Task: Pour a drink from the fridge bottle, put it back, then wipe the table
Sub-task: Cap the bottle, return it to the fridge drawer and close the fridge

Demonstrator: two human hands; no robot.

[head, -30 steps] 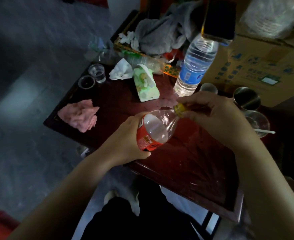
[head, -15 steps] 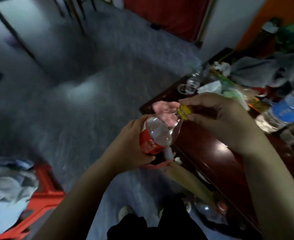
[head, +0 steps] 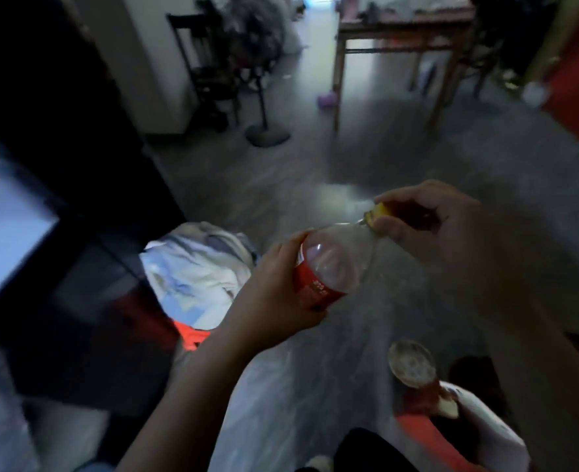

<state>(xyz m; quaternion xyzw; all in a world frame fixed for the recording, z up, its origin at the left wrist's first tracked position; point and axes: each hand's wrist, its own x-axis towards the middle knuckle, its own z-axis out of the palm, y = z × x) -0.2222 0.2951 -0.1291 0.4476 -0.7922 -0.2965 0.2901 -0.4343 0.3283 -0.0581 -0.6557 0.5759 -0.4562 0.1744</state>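
A clear plastic bottle (head: pixel 335 264) with a red label lies tilted in front of me, neck pointing up and to the right. My left hand (head: pixel 277 294) is wrapped around its labelled body. My right hand (head: pixel 427 226) pinches the yellow cap (head: pixel 375 213) on the neck. The bottle hangs over the grey floor. The table with the cups is out of view.
A red basket heaped with pale laundry (head: pixel 196 270) stands on the floor to the left, beside a dark cabinet (head: pixel 60 137). A wooden table (head: pixel 400 32), a black chair (head: pixel 209 69) and a fan base (head: pixel 267 134) stand farther off. A round can (head: pixel 412 367) sits low right.
My view has swung left, away from the dark wooden table toward the open room. Both hands have kept their grip on the bottle and its cap.
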